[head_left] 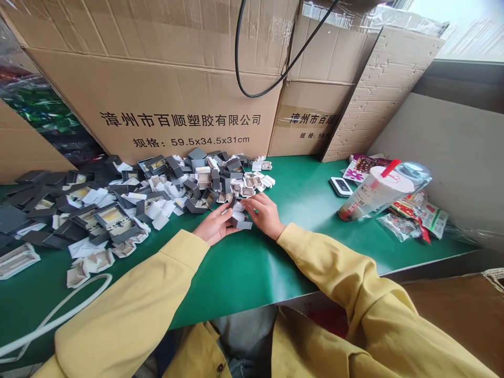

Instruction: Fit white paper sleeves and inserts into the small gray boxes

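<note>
Between my two hands is a small dark grey box (241, 222) with a white piece in it, just above the green table. My left hand (216, 224) holds the box from its left side, thumb on top and fingers beneath. My right hand (266, 214) pinches at the upper right of the white piece, thumb and forefinger close together. Beyond my hands and to the left lies a large heap of dark grey boxes (116, 219) mixed with crumpled white paper pieces (96, 261).
Cardboard boxes (177, 89) line the back of the green table (291, 186). A black cable (252, 96) hangs above. At right are a drink cup (374, 191), a small white device (340, 187) and wrappers (409, 212). A white cable (51, 324) curves at lower left.
</note>
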A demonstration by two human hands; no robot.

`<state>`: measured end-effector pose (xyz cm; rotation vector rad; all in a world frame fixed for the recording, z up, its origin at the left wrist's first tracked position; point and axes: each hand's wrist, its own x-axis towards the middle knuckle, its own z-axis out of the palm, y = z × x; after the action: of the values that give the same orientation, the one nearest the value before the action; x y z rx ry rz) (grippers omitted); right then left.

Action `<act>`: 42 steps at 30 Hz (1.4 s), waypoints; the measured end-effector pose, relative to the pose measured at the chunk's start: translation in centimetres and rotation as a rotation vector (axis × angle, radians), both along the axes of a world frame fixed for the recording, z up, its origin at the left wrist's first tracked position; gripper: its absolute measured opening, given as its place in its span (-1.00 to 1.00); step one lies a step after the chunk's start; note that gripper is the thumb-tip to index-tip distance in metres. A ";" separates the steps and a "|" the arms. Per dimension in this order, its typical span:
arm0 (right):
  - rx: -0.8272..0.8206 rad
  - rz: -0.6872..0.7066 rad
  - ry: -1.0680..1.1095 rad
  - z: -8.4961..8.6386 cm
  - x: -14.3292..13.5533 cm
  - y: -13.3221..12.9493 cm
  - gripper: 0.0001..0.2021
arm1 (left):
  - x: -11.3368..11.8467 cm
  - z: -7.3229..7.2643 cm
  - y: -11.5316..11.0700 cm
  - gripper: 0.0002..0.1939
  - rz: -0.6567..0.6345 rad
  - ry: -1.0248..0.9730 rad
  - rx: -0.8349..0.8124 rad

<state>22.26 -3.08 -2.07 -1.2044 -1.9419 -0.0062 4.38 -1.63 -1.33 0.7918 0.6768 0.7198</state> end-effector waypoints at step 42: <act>-0.035 -0.104 0.135 -1.6 3.2 7.1 -0.69 | -1.2 -0.7 2.4 -0.53 0.393 0.243 0.342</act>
<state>25.48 4.04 -3.66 -1.2946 -1.7671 0.0537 3.15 0.76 -2.05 1.0854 0.9586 1.1276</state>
